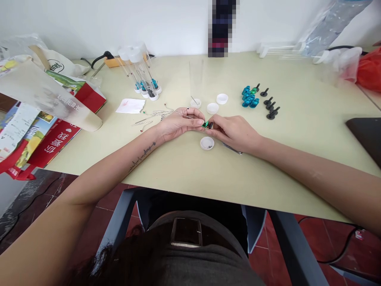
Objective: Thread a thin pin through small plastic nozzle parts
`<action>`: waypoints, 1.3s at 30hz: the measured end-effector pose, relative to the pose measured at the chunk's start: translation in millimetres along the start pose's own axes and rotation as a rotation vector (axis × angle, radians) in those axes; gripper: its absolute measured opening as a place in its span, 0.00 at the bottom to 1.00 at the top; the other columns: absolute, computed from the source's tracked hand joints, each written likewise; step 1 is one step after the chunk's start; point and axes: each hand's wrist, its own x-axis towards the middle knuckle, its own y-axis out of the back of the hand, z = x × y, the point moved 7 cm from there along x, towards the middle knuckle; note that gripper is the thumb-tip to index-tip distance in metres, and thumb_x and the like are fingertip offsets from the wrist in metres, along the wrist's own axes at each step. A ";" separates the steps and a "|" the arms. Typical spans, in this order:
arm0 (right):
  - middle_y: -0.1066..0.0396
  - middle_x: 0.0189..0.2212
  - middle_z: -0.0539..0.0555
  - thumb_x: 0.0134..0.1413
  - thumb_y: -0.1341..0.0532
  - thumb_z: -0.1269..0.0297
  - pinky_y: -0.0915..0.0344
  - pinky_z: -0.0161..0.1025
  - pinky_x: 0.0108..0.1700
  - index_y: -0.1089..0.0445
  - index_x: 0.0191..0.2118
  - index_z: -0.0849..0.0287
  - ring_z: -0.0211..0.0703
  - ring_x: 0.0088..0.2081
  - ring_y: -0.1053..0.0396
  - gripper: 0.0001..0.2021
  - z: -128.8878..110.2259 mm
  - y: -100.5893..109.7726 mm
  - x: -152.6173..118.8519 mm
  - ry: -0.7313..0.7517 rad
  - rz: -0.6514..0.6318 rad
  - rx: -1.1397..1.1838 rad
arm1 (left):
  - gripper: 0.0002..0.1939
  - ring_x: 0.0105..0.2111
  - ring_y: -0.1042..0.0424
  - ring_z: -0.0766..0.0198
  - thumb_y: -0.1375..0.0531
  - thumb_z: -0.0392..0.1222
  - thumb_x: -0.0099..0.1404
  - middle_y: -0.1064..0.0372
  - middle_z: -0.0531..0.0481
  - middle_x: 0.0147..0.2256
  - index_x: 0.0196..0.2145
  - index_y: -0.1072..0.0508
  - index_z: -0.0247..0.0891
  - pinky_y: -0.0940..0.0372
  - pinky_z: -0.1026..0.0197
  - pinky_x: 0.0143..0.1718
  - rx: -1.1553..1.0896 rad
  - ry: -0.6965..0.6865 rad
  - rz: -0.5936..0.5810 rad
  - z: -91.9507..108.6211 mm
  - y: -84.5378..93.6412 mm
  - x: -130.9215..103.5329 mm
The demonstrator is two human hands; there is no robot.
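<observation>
My left hand is closed, pinching a small shiny green metal part between thumb and fingertips. A thin metal rod lies across its fingers. My right hand is closed on a small black part that touches the green part; whether the two are joined I cannot tell. Below the fingertips sits a white round cap with tiny dark bits in it. Thin metal rods, some with coloured tips, lie beside my left hand. Partly under my right hand is a slim metal tool.
Blue metal parts and black disc-based stems stand at right. White caps and a clear tube are beyond my hands. Filled clear tubes, a paper scrap and a plastic cup are left. A dark flat device lies right.
</observation>
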 end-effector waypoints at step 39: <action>0.36 0.27 0.52 0.60 0.54 0.48 0.62 0.27 0.29 0.37 0.34 0.66 0.25 0.24 0.47 0.23 -3.3 1.3 0.3 0.002 -0.006 -0.027 | 0.19 0.34 0.28 0.65 0.32 0.45 0.46 0.29 0.46 0.32 0.32 0.28 0.30 0.33 0.58 0.44 0.075 0.026 0.013 1.7 -3.2 -0.4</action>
